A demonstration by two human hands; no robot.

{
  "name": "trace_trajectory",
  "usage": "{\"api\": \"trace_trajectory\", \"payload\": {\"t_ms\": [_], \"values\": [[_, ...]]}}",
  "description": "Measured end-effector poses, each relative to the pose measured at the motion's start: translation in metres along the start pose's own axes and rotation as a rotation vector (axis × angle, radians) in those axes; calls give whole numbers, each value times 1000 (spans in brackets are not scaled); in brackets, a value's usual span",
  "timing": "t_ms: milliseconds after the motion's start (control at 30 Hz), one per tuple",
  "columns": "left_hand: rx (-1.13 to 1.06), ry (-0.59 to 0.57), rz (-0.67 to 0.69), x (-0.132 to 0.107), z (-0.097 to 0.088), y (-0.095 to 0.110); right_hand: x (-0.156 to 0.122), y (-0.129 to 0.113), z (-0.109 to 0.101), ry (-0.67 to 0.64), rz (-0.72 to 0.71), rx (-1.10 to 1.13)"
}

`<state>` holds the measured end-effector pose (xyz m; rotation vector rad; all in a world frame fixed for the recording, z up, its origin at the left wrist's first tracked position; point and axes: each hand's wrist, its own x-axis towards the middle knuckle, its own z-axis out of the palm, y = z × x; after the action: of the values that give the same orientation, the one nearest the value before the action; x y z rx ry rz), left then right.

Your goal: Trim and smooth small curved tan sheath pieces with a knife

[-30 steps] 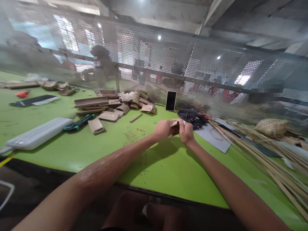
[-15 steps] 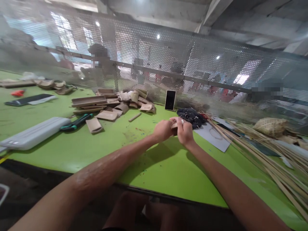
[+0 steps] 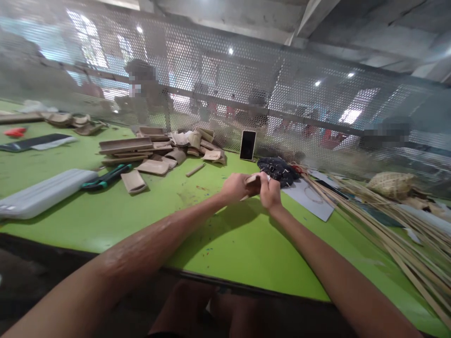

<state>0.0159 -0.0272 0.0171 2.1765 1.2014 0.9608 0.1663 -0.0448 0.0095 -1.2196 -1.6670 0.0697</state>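
Observation:
Over the middle of the green table, my left hand (image 3: 232,188) is closed around a short curved bamboo piece (image 3: 252,180). Its pale cut edge faces up and its brownish side shows below. My right hand (image 3: 270,195) is closed against the other end of that piece, fingertips pressed together. A small white bit (image 3: 268,178) shows at the right fingers; what it is I cannot make out. Just behind the right hand lies a dark bundled cloth (image 3: 282,170) with light specks.
Bamboo pieces (image 3: 155,152) lie heaped at back left, near a teal-and-black cutter (image 3: 107,178) and a long white case (image 3: 45,192). A phone (image 3: 247,145) stands upright before the perforated screen (image 3: 218,84). Bamboo strips (image 3: 373,220) and a woven piece (image 3: 391,184) lie right.
The bamboo piece has turned in my hands, so more of it shows between them. My left hand has shifted slightly left, and the whole view has moved a little.

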Motion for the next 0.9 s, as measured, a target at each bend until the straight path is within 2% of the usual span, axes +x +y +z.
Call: {"api": "trace_trajectory", "payload": {"t_ms": [133, 233, 400, 467, 633, 733, 900], "values": [[-12, -9, 24, 2, 0, -2, -3, -20, -2, 33, -123, -37], [56, 0, 44, 2, 1, 1, -5, -31, -5, 9, -198, -51], [157, 9, 43, 2, 3, 6, -4, -35, -9, -33, -305, -76], [140, 10, 41, 3, 4, 4, -4, -29, -8, -27, -282, -105], [1, 12, 4, 4, 2, -4, -3, 2, -1, 44, -92, -233], [-28, 33, -10, 4, 1, -6, -1, 13, 3, 51, -81, -271], [-20, 61, 0, 3, 2, -6, -1, 13, 4, 38, -78, -220]]}}
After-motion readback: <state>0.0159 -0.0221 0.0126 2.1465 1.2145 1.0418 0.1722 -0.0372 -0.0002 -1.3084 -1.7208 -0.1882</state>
